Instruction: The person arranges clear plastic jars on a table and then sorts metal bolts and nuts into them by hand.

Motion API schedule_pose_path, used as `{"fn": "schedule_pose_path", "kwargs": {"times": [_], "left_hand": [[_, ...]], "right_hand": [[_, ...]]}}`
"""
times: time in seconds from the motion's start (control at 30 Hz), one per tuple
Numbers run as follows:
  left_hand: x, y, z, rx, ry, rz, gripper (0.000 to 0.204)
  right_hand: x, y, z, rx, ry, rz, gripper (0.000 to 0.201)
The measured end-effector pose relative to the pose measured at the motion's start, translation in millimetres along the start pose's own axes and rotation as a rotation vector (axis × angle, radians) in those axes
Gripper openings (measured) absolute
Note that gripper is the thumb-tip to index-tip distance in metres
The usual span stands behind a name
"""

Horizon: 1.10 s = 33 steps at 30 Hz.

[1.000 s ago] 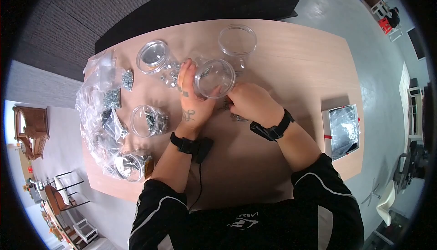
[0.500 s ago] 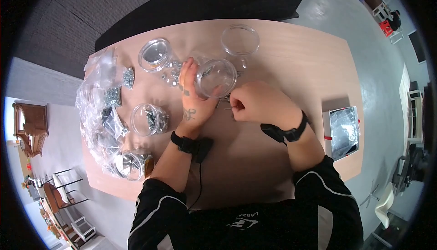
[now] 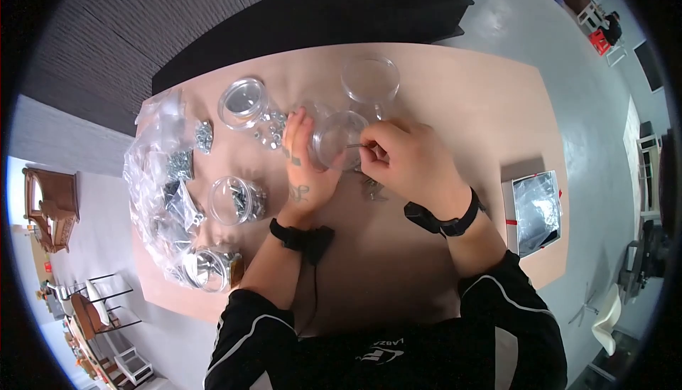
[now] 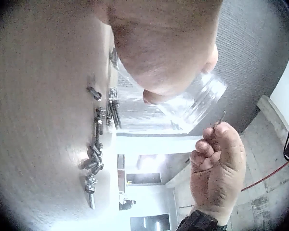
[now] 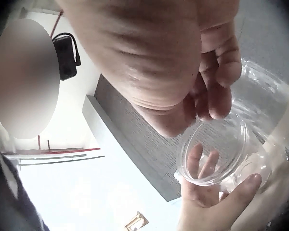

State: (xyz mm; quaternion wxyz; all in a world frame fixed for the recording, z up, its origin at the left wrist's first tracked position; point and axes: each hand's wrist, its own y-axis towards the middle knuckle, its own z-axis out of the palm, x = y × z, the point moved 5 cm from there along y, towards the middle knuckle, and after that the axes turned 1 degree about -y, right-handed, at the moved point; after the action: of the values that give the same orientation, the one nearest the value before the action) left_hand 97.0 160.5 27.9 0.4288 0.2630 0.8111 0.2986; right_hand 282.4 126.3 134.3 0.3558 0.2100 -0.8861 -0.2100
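Observation:
My left hand [image 3: 307, 166] grips the side of a clear plastic jar [image 3: 328, 138], fingers round one side and thumb on the other; its round mouth shows in the right wrist view. At that mouth my right hand [image 3: 408, 157] pinches a thin metal bolt [image 3: 354, 146] between thumb and fingertips. The bolt's tip [image 4: 224, 115] sticks up past the fingers in the left wrist view. Loose bolts [image 4: 95, 156] lie scattered on the table beside the jar. Several more bolts [image 4: 114, 109] show at the jar's base.
Behind stands another clear jar [image 3: 371, 99]. On the left are a jar of nuts [image 3: 243, 104], a jar of bolts [image 3: 245, 199] and another filled jar [image 3: 206, 271]. Plastic bags [image 3: 153, 205] line the table's left edge. An open box [image 3: 536, 209] sits at the right edge.
The right hand was down by the loose bolts beside the jar. It has risen to the jar's mouth with a bolt pinched in it. The left hand keeps its hold.

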Motion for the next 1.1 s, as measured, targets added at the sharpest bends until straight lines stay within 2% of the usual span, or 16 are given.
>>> {"fn": "schedule_pose_path", "kwargs": {"times": [0.17,0.23,0.37,0.43,0.57,0.73,0.77,0.83,0.87,0.93,0.97,1.03,1.1], "left_hand": [[0.0,0.8,0.6,0.013,0.029,0.023,0.096],[0.2,0.6,1.2,0.005,0.031,0.012,0.095],[0.1,0.4,3.3,-0.020,0.023,0.034,0.095],[0.4,-1.0,3.1,-0.019,0.012,0.009,0.096],[0.0,-0.9,3.4,0.001,0.030,0.031,0.097],[1.9,-1.9,2.2,-0.026,-0.058,-0.039,0.094],[1.6,-2.0,1.8,-0.028,-0.055,-0.041,0.094],[1.6,-1.5,1.6,-0.033,-0.043,-0.034,0.094],[2.2,-1.7,1.3,-0.034,-0.042,-0.037,0.094],[3.5,-1.9,2.3,-0.029,-0.041,-0.044,0.094],[4.2,-2.0,2.8,-0.031,-0.042,-0.045,0.094],[5.3,-1.9,2.6,-0.038,-0.045,-0.039,0.093],[4.7,-1.0,0.9,-0.007,-0.001,-0.028,0.095]], "right_hand": [[-3.4,-1.8,5.2,-0.003,0.027,0.035,0.017],[-3.6,-0.7,7.6,0.049,0.076,0.044,0.011],[-5.2,-0.5,10.6,0.066,0.005,0.052,0.011],[-2.7,-0.9,11.3,0.017,-0.047,-0.056,0.015],[-2.9,-1.8,14.7,0.078,-0.032,-0.044,0.016],[4.2,-3.4,-2.2,0.100,0.041,0.171,0.011],[6.4,-2.4,-7.8,0.103,0.043,0.169,0.011],[0.4,-3.9,-15.4,0.178,-0.008,0.286,0.014],[-4.0,-8.4,-18.7,0.181,-0.008,0.286,0.014],[-20.4,-24.1,-8.0,0.490,-0.175,0.364,0.016],[-22.9,-25.0,-4.5,0.491,-0.177,0.363,0.016],[-31.3,-30.8,10.9,0.649,-0.329,0.375,0.019],[-41.1,-36.5,32.4,0.665,-0.326,0.350,0.021]]}}
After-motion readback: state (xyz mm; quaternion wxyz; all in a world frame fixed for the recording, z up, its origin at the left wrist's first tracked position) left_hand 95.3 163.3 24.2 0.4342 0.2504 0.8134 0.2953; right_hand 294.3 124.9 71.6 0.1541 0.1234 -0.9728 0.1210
